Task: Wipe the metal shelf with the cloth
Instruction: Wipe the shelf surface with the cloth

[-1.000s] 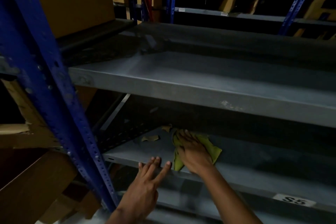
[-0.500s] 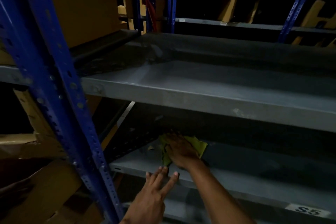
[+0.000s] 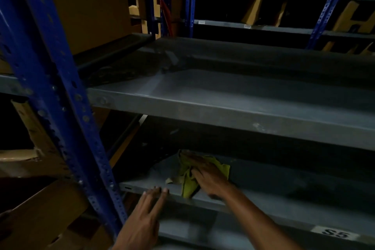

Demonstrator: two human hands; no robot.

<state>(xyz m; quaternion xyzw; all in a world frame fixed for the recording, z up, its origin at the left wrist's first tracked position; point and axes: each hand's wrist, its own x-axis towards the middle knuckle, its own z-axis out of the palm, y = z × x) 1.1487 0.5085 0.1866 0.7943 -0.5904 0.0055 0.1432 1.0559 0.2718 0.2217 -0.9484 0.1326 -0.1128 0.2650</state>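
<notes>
Right hand (image 3: 205, 176) pressed flat, palm down, on the yellow-green cloth (image 3: 187, 185); fingers spread and pointing left and back, not curled around the fabric, so a press rather than a pinch. Cloth bunched under the palm, one corner trailing to the front lip of the lower metal shelf (image 3: 274, 186), another showing past the knuckles on the right. Small pale scrap (image 3: 170, 180) lying just left of the cloth on the same surface. Left hand (image 3: 146, 219) empty, fingers extended, tips resting on the front edge of that shelf, just left of the cloth. Label reading S5 (image 3: 335, 234) stuck to the shelf's front face, well to the right. Upper shelf (image 3: 233, 95) directly above, bare and grey. Blue perforated upright (image 3: 60, 107) standing at the left, beside the left forearm. Brown cardboard boxes (image 3: 87, 6) behind and left of the upright. Dim light; further racks in the background hard to make out.
</notes>
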